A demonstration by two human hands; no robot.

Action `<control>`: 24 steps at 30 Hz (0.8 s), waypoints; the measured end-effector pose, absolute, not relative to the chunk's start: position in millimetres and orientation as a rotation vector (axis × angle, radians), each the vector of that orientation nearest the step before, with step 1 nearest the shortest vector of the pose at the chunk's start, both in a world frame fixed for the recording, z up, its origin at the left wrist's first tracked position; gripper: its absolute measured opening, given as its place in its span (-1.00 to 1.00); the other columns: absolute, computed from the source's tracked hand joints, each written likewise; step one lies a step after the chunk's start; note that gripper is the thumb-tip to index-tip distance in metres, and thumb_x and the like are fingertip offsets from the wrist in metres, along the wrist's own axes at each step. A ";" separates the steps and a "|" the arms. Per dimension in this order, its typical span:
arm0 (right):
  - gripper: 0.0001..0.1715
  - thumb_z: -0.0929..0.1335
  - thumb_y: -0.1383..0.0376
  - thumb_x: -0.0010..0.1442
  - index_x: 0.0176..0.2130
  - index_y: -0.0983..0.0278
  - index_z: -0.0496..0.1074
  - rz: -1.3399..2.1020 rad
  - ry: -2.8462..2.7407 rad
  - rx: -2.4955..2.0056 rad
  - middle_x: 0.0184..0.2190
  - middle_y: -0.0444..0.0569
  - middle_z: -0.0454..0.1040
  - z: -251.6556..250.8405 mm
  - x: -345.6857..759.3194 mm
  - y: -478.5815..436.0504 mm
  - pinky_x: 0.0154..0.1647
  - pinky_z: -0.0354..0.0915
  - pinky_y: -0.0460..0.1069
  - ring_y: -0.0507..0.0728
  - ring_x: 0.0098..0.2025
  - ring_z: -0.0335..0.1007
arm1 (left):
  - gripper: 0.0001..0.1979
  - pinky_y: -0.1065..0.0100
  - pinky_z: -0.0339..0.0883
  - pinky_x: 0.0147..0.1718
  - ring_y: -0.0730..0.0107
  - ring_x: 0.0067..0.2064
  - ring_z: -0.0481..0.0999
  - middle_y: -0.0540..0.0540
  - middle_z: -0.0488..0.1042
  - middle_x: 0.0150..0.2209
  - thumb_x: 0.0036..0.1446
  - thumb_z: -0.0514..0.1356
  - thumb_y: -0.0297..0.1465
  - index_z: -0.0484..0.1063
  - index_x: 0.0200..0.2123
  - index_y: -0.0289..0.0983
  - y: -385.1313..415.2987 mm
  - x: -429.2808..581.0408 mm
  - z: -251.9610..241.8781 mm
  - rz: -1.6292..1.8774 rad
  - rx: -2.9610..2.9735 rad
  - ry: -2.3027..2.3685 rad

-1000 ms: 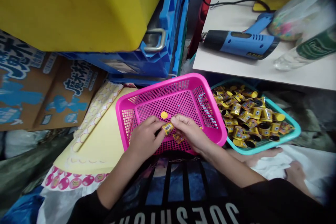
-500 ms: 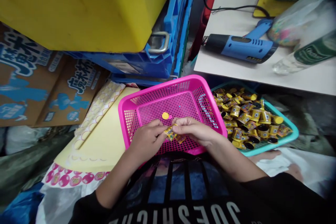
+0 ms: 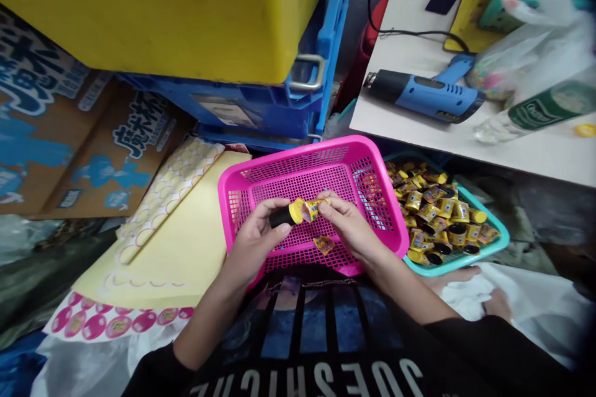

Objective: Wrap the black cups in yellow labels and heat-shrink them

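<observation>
My left hand (image 3: 254, 239) is closed around a small black tub with a yellow lid (image 3: 282, 217), tilted with its lid end to the right. Between the fingertips of my right hand (image 3: 349, 223) is a crinkled yellow printed sleeve (image 3: 311, 209), its left end at the tub's lid. Whether the sleeve goes over the lid or only touches it, I cannot tell. Both hands are over a pink mesh basket (image 3: 223, 189). Below the sleeve, another yellow printed sleeve (image 3: 324, 244) is in the basket near its front wall.
A teal basket (image 3: 498, 247) heaped with wrapped yellow-and-black tubs (image 3: 437, 208) stands to the right. A blue heat gun (image 3: 426, 94) and a plastic bottle (image 3: 535, 110) lie on the white table (image 3: 386, 115). Blue crates (image 3: 279, 115) are behind; printed sheets (image 3: 177, 223) lie left.
The black tub with its yellow lid now shows in my left hand. My hands have moved apart, the right keeping one sleeve. The other sleeve now shows separately below. The camera view has shifted slightly.
</observation>
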State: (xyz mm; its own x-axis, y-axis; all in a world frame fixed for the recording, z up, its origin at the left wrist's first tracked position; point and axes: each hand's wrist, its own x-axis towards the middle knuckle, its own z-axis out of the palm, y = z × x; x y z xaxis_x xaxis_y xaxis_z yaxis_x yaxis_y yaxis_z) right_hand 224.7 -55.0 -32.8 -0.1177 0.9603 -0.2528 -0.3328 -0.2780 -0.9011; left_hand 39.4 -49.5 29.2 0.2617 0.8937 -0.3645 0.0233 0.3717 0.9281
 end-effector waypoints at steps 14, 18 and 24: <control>-0.69 0.43 -0.03 0.12 -0.40 0.14 0.54 1.572 -0.980 -1.073 -0.18 -0.06 0.21 -31.2 217.7 -54.8 0.12 0.14 0.12 0.14 -0.04 0.17 | -0.73 0.13 0.37 0.05 0.26 0.00 0.51 -0.15 0.51 -0.07 0.03 0.26 -0.45 0.38 -0.15 -0.25 -48.6 37.7 28.3 0.770 1.211 1.160; -0.69 0.47 -0.03 0.07 -0.31 0.12 0.57 1.739 -0.912 -0.977 0.02 -0.04 0.20 -29.4 220.7 -53.6 0.18 0.15 0.13 0.18 0.10 0.16 | -0.63 0.10 0.36 0.08 0.22 0.04 0.50 -0.18 0.50 0.01 0.04 0.25 -0.45 0.39 -0.03 -0.25 -48.8 38.5 28.0 0.700 1.240 1.184; -0.82 0.54 0.17 -0.02 -0.33 0.09 0.59 1.896 -0.834 -0.905 0.07 -0.09 0.24 -26.1 225.0 -49.9 0.19 0.19 0.11 0.15 0.10 0.21 | -0.65 0.04 0.38 0.09 0.19 0.04 0.51 -0.16 0.52 0.01 0.09 0.26 -0.40 0.45 -0.01 -0.21 -50.5 38.9 31.3 0.621 1.455 1.250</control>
State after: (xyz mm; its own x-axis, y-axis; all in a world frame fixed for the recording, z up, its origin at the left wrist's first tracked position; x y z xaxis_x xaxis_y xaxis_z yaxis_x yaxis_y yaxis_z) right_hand 225.0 -49.9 -26.1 -0.3735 0.8890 -0.2649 -0.4052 -0.4133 -0.8155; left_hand 38.9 -50.5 31.3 0.3145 0.9179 -0.2418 0.3620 0.1195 0.9245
